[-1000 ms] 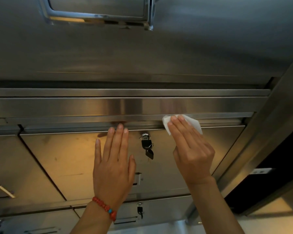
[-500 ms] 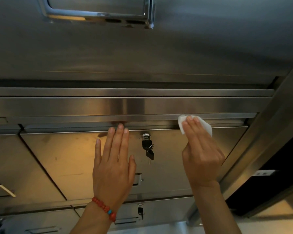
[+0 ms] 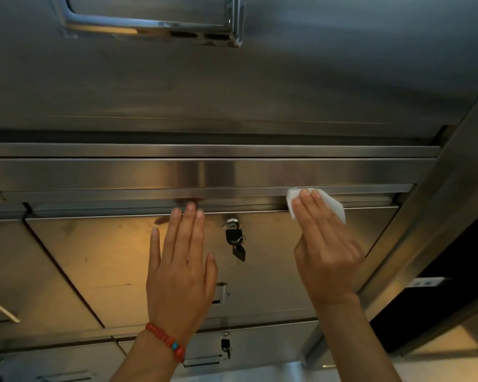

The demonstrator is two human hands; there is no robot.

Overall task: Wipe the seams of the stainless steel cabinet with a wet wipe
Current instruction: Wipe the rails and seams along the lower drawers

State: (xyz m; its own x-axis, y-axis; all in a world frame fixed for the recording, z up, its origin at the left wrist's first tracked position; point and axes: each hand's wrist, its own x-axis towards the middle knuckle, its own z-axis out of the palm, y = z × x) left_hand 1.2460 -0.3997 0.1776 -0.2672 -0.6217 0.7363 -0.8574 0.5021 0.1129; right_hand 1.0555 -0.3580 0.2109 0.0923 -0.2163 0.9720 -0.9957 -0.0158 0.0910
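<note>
The stainless steel cabinet fills the view, with a horizontal seam running above a locker door. My right hand presses a white wet wipe flat against that seam with straight fingers, right of the door's lock. My left hand lies flat and spread on the door, its fingertips reaching the seam. A red bead bracelet sits on my left wrist.
A key with a black fob hangs from the lock between my hands. A second lock with a key sits on the door below. A chrome handle frame is overhead. The cabinet's vertical steel post borders the right.
My right hand has slid the wipe rightwards along the seam, away from the lock. My left hand has stayed in place on the door.
</note>
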